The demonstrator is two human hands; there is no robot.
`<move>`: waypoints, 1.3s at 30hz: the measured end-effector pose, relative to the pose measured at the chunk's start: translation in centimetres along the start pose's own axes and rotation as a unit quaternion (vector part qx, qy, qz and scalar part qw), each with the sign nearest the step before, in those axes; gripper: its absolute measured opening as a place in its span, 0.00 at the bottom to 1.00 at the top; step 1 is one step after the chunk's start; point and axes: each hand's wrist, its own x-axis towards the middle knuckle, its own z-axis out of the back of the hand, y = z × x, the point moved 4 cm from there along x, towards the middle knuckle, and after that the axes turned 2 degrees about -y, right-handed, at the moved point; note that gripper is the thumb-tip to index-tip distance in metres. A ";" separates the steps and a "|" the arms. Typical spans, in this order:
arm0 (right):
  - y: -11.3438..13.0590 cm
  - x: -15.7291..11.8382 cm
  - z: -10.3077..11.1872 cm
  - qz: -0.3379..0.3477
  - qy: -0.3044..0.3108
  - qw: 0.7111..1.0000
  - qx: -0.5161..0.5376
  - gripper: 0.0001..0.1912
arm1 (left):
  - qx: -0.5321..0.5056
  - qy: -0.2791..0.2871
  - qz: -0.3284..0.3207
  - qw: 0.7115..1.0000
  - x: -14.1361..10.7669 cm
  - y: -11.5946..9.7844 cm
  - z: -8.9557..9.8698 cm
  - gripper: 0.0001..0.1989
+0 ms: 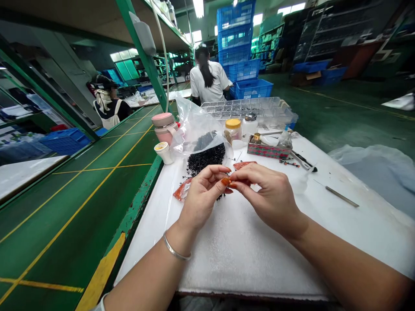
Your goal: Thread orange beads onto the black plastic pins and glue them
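Left hand (pixel 205 192) and right hand (pixel 274 194) above white worktop (pixel 233 263), each grip narrow, fingertips (pixel 225 182) meeting, anything pinched too small to tell, 2 orange packets (pixel 182 190) nearby, black pieces (pixel 209 159) heaped at clear bag's (pixel 189 125) mouth beyond, compartmented tray (pixel 275 109) farther back

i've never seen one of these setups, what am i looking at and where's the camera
There is no machine: this single picture comes from a camera worn on a person's head, looking forward and down at their bare left hand and right hand. The fingertips meet in a pinch; anything held there is too small to identify. On the white tabletop lie small black parts, a clear plastic bag, an orange packet, a yellow-lidded jar and a thin tool.
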 end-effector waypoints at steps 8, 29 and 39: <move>0.1 -0.1 -0.3 -0.001 -0.003 1.000 -0.002 0.06 | -0.034 -0.003 0.003 0.999 -0.1 0.1 0.0 0.09; 0.3 0.1 0.1 -0.009 -0.036 0.999 -0.016 0.06 | -0.115 -0.043 0.108 0.987 -0.1 0.6 0.2 0.06; -0.6 -0.2 -0.2 -0.093 -0.025 0.994 0.053 0.03 | -0.117 -0.056 0.120 0.984 -0.2 0.6 0.4 0.05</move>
